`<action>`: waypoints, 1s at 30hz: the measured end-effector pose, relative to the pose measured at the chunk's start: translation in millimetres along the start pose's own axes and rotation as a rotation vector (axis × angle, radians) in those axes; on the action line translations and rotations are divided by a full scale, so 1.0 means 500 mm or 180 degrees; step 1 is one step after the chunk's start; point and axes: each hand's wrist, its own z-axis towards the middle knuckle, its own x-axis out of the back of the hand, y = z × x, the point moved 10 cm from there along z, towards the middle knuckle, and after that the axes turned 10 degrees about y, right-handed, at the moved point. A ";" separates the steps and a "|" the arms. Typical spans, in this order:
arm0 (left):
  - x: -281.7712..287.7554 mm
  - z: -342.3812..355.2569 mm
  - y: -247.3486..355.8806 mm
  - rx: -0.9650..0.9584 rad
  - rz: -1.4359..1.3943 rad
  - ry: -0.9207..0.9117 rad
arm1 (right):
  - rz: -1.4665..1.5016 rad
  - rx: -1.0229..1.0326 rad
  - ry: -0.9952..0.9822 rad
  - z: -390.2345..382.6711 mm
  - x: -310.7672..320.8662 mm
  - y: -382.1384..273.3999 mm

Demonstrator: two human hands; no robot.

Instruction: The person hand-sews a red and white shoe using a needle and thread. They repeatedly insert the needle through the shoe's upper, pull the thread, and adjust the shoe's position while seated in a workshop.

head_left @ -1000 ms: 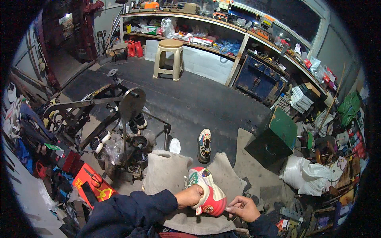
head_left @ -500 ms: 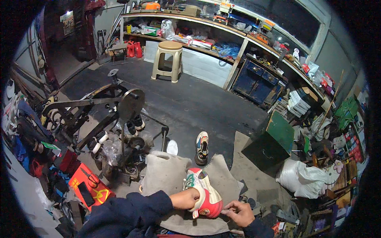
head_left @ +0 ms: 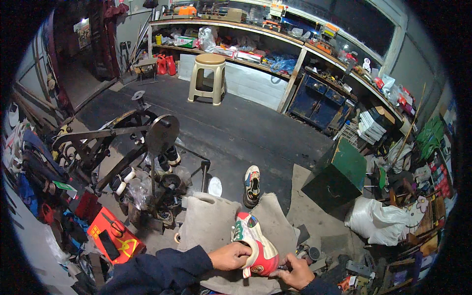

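A red, cream and green sneaker (head_left: 268,258) lies on grey cloth (head_left: 206,221) over my lap. My left hand (head_left: 228,257) is closed on its collar, fingertips tucked inside the opening. At the sneaker's heel, my right hand (head_left: 295,270) has thumb and fingers drawn together on something small and dark, too small to name. Another multicoloured sneaker (head_left: 251,184) stands on the dark floor just beyond the cloth.
A black iron machine (head_left: 113,142) stands left, amid shoes and bags. An orange-red package (head_left: 130,248) carries scissors and a phone. A green box (head_left: 332,182) and white sack (head_left: 373,221) sit right. A stool (head_left: 206,86) stands before cluttered shelving (head_left: 295,49).
Both hands and the held sneaker have shifted slightly lower in the picture. My right fingers have moved a little at the heel, where a small dark item now shows between them.
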 end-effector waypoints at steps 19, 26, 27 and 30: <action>0.000 -0.003 0.015 0.0513 -0.0375 -0.0046 | -0.0674 0.0136 0.1092 -0.013 0.029 0.094; 0.007 -0.010 0.054 0.0237 -0.1207 0.0180 | 0.0491 -0.0551 0.1025 -0.095 0.023 0.200; 0.005 -0.012 0.039 0.0359 -0.0771 0.0271 | 0.1275 -0.0430 0.1224 -0.104 0.030 0.185; -0.002 -0.013 0.008 0.0608 0.0008 0.0481 | 0.3311 -0.0339 0.0853 -0.108 -0.004 0.111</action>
